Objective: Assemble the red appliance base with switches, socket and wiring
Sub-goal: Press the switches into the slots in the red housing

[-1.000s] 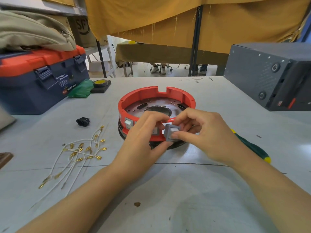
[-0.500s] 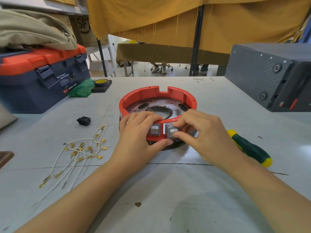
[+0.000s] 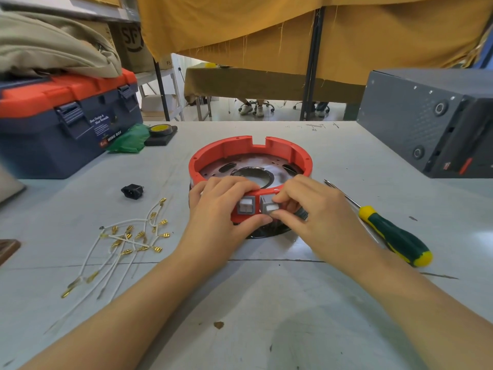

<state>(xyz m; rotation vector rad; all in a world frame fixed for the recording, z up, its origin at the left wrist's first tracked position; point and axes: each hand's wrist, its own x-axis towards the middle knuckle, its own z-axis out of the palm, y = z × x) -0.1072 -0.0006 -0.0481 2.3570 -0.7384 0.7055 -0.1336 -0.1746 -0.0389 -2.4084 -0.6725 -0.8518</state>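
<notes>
Left hand (image 3: pixel 221 209) grips round red plastic base (image 3: pixel 250 153); right hand (image 3: pixel 306 209) pinches square grey switch (image 3: pixel 268 206).

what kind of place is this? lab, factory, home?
Most likely a small workshop or assembly bench, not a home. A toolbox stands at the left of the grey worktable, a screwdriver lies at the right, and loose white wires with crimp terminals lie beside the red appliance base.

- A blue toolbox (image 3: pixel 66 129) with an orange lid stands at the far left of the surface (image 3: pixel 266 303), beige cloth (image 3: pixel 53 49) draped on top.
- Green plastic (image 3: pixel 130 138) and a roll of yellow tape (image 3: pixel 160 129) lie beside it.
- A dark grey box (image 3: pixel 426 121) stands far right.
- A green-and-yellow screwdriver (image 3: pixel 394 236) lies at right.
</notes>
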